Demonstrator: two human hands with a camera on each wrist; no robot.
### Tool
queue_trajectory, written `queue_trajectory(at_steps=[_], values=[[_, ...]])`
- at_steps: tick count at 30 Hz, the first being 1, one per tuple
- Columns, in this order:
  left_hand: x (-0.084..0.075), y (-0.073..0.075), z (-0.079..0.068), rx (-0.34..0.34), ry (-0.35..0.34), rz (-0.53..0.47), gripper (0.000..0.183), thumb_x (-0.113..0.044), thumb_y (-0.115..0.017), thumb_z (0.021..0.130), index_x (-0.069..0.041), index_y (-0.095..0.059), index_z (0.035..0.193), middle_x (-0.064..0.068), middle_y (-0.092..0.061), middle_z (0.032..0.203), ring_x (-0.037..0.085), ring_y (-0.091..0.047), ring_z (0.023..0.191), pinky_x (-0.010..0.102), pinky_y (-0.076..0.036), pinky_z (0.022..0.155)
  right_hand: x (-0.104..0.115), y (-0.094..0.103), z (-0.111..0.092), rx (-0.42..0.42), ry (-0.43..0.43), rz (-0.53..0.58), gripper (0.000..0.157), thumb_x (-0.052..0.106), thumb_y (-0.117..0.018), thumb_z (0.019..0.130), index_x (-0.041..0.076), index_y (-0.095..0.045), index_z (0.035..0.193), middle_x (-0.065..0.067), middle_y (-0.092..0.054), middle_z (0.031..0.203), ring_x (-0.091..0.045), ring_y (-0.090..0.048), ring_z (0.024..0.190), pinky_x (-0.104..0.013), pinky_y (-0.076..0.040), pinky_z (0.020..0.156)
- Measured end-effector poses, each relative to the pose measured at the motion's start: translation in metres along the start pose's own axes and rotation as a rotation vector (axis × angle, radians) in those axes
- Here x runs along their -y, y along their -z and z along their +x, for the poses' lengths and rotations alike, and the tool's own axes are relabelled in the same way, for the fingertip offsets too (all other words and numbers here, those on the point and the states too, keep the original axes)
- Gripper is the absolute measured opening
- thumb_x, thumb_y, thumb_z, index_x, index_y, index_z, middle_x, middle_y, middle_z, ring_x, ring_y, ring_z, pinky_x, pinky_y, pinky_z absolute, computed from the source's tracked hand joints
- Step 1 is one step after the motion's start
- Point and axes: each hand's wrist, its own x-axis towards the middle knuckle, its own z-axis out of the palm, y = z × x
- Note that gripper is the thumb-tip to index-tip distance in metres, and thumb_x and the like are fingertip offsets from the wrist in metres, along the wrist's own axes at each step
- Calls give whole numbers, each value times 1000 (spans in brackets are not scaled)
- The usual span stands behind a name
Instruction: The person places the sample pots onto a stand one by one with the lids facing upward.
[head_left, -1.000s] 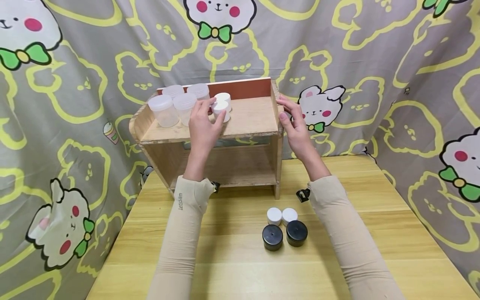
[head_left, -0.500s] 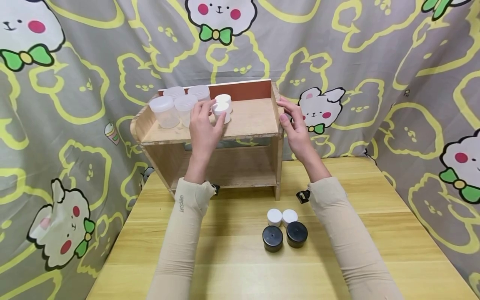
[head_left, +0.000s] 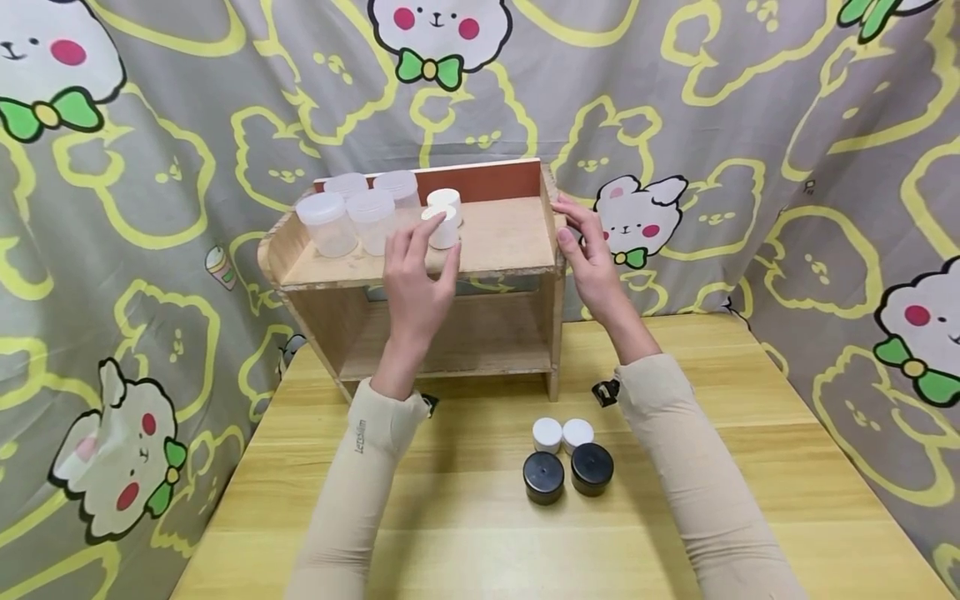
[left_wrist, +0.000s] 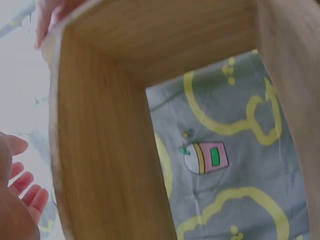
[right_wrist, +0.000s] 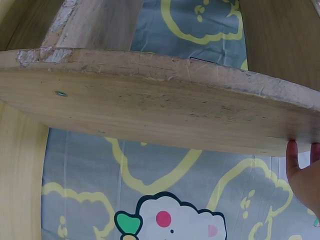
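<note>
My left hand point(head_left: 415, 279) is just in front of a small white jar point(head_left: 444, 232) on the top shelf, its fingers parted and holding nothing. Behind that jar stands another small white jar point(head_left: 447, 200). Several larger translucent jars point(head_left: 330, 229) are grouped to their left. My right hand point(head_left: 596, 258) rests against the right side panel point(head_left: 557, 221) of the wooden shelf unit. In the right wrist view, two fingertips point(right_wrist: 292, 145) touch the panel's outer face. The left wrist view shows my left hand point(left_wrist: 20, 190) with fingers apart, beside the unit.
On the table point(head_left: 480, 533), in front of the unit, stand two small white jars point(head_left: 547, 435) and two black-lidded jars point(head_left: 543, 477). Below the top is a lower shelf point(head_left: 480, 333). A patterned curtain point(head_left: 825, 167) hangs behind and at both sides.
My left hand has come away from the front small white jar, moving slightly toward me with its fingers parting. The jar stays on the top shelf. My right hand has hardly moved.
</note>
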Motion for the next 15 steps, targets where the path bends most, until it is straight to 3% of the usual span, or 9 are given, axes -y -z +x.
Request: queue_trajectory(at_steps=[7, 11, 15], values=[[-16, 3, -30, 96, -184, -79, 39, -15, -76, 93, -4, -69, 129, 15, -69, 116, 30, -61, 103, 39, -53, 88, 1, 0, 2, -22, 22, -9, 39, 14, -45, 110, 9, -49, 149, 2, -38, 162, -22, -39, 144, -48, -29, 122], [-21, 1, -54, 213, -257, -129, 41, -14, -77, 91, -3, -68, 129, 15, -69, 117, 28, -63, 104, 35, -55, 92, 1, 0, 2, -22, 19, -3, 39, 14, -45, 110, 9, -48, 149, 2, -38, 162, -22, -39, 144, -47, -30, 120], [-23, -4, -82, 371, -280, -182, 44, -14, -79, 89, -6, -67, 131, 11, -70, 120, 24, -64, 106, 31, -56, 96, 0, -1, 1, -17, 27, 3, 39, 12, -45, 110, 6, -48, 149, -1, -37, 163, -24, -40, 144, -46, -31, 121]])
